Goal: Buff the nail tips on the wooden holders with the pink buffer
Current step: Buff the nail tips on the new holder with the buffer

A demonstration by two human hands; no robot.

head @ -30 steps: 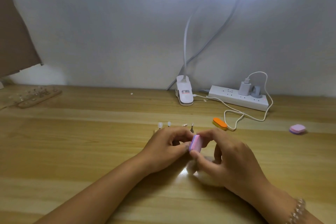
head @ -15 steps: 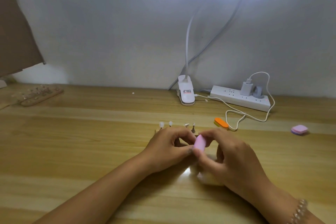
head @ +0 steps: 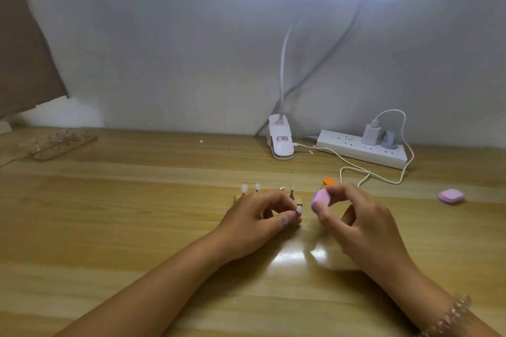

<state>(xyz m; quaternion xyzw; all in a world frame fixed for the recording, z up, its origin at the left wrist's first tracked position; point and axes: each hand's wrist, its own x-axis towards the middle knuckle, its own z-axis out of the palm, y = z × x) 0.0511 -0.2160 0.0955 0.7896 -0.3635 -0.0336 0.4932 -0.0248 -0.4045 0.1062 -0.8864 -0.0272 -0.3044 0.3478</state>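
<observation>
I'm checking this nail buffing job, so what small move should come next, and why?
Probably move the pink block buffer, pinched in the right hand, leftward onto the small pale nail tip that the left hand pinches just in front of the wooden holder. A gap separates them now, so nothing is being buffed.

No legible text; lamp clamp label (head: 282,140) too blurred

Table (head: 109,227): holder (head: 298,202) at centre, lamp clip (head: 280,142) at 12, power strip (head: 356,149) at 1, pink block (head: 451,196) at 3, second holder (head: 63,145) at 10.
</observation>
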